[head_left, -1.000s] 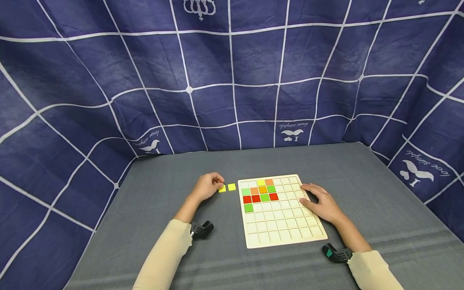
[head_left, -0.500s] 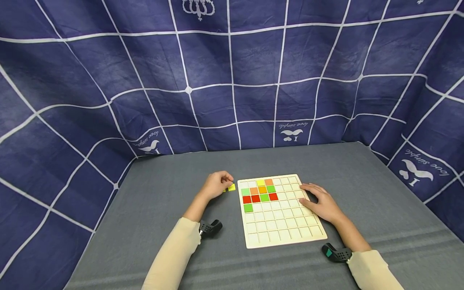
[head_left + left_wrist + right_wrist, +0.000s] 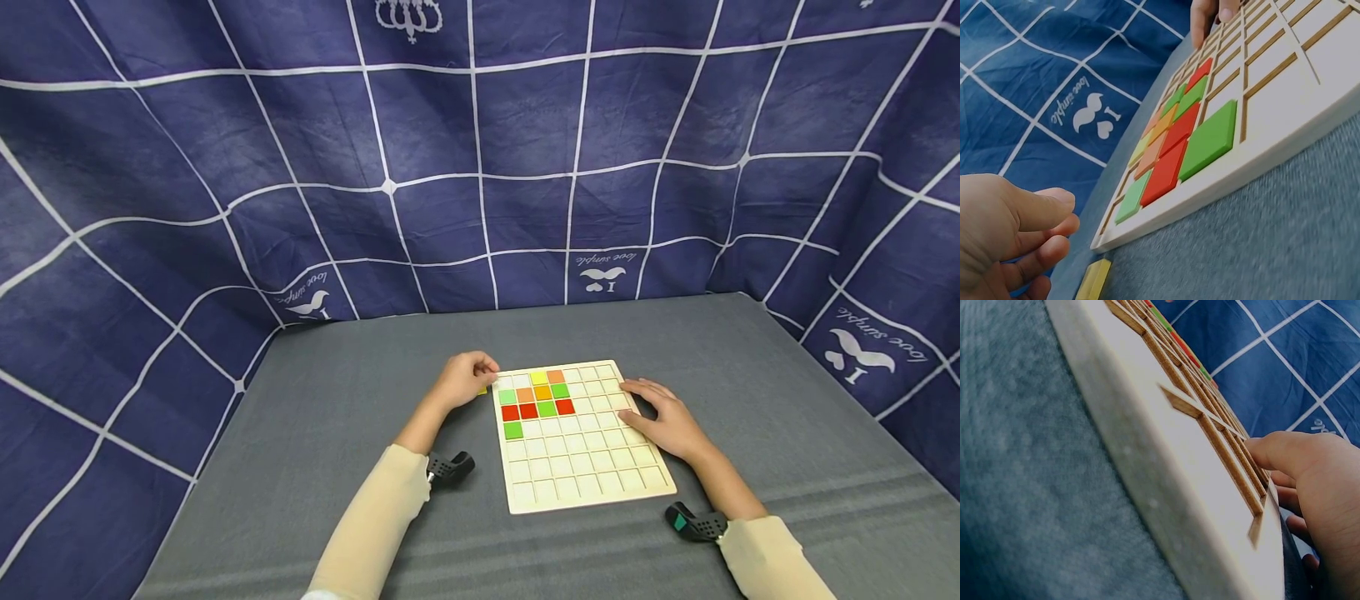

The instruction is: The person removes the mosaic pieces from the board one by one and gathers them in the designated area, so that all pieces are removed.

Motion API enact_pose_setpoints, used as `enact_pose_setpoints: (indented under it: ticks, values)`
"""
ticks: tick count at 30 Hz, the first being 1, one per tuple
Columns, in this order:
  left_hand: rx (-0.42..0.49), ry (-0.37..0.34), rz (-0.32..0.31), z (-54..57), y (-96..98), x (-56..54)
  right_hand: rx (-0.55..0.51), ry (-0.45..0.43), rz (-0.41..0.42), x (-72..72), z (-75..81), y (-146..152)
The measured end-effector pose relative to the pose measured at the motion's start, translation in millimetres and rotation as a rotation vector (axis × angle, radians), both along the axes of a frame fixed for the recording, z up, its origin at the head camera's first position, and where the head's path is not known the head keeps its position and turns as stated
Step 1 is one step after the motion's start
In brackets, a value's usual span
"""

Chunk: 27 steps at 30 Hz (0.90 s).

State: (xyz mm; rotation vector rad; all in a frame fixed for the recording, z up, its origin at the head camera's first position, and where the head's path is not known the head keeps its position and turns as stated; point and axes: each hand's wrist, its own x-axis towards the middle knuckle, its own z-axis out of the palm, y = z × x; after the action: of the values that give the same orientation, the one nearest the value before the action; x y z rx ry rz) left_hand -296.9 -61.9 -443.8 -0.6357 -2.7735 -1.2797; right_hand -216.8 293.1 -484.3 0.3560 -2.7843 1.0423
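Observation:
A pale wooden grid board lies on the table, with several square tiles in its upper-left cells, among them a red tile and a green tile. My left hand is at the board's far left corner, thumb and index finger close together. Whether something is between those fingertips is hidden. Just beneath this hand a yellow tile shows on the tabletop beside the board. My right hand rests on the board's right edge, fingers extended; the thumb lies on the board's upper face.
Grey cloth covers the table. A blue curtain with white lines hangs behind it and along the sides. Each wrist wears a black device, such as the left wrist band.
My left hand has moved right, from the two yellow tiles to the board's far left corner, and now covers most of them. My right hand and the board stay in place.

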Motion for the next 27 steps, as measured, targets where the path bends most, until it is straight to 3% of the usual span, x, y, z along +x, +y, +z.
enact_pose_setpoints:
  ticks: [20,27]
  values:
    - [0.027,-0.08,-0.053,-9.0,35.4,-4.0,0.0,0.014,-0.008,1.4,0.0,-1]
    - [0.025,-0.074,-0.057,-12.4,48.5,-5.7,0.006,-0.001,-0.006,-0.2,-0.2,0]
